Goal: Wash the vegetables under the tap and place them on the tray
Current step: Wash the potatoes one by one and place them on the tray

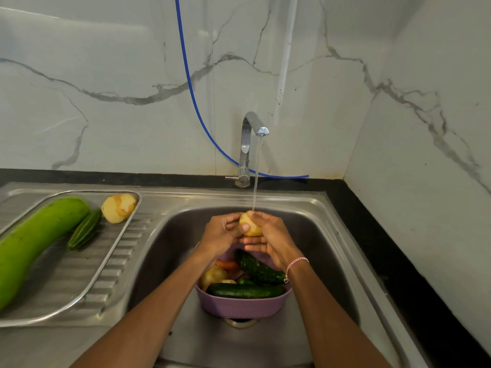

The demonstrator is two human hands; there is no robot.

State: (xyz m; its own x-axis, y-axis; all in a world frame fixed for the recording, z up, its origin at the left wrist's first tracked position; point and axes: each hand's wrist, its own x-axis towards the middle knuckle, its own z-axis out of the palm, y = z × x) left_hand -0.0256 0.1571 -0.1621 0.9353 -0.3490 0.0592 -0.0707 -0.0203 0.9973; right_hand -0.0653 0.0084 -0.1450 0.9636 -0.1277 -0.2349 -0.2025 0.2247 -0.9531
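My left hand (pixel 221 233) and my right hand (pixel 271 239) both grip a yellow potato (pixel 251 227) under the water running from the tap (pixel 249 144), above the sink (pixel 318 235). Below my hands a purple basket (pixel 241 305) holds two dark cucumbers (pixel 245 290), another potato (pixel 212 276) and a carrot (pixel 225 264). On the steel tray (pixel 79 288) at the left lie a long green gourd (pixel 34 240), a small ridged gourd (pixel 85 229) and a potato (pixel 118 208).
A blue hose (pixel 191 86) hangs down the marble wall behind the tap. A black counter edge (pixel 377 248) runs along the sink's right side. The basket stands over the sink drain (pixel 240 322).
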